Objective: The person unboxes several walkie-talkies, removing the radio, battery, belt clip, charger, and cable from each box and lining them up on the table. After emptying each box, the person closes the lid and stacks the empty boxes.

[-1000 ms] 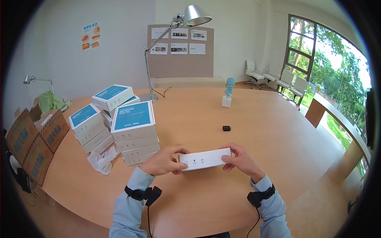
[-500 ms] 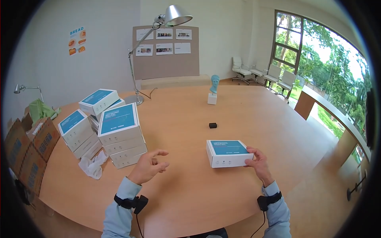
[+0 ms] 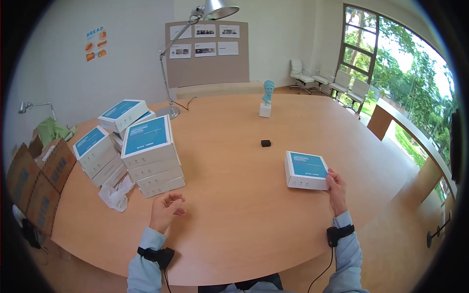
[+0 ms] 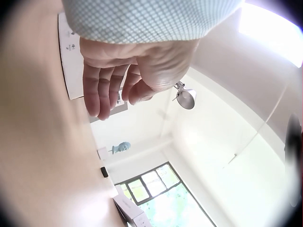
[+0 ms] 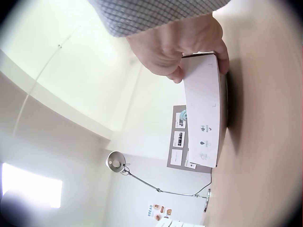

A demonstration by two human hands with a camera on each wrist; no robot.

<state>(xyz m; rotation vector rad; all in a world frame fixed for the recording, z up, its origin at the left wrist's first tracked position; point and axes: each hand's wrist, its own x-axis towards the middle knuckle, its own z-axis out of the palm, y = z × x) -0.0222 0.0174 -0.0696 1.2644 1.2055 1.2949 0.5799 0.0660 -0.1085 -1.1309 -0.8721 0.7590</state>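
A white box with a teal top (image 3: 307, 166) is on the right part of the table. My right hand (image 3: 336, 191) grips its right edge, thumb on the top and fingers underneath in the right wrist view, where the box's white side (image 5: 203, 104) faces the camera. My left hand (image 3: 166, 211) hovers over the table at the left with loosely bent fingers, holding nothing. Just beyond it stand stacks of matching boxes (image 3: 148, 139), and a crumpled white plastic bag (image 3: 116, 194) lies at their foot.
A black plug adapter (image 3: 266, 143) lies mid-table, with a teal bust on a white block (image 3: 268, 93) behind it. A desk lamp (image 3: 171, 110) stands at the back. Cardboard cartons (image 3: 44, 180) are at the left edge of the table.
The box, first held in both hands with its side facing me, now has its teal top upward and has moved right in my right hand. My left hand let go and drew back left.
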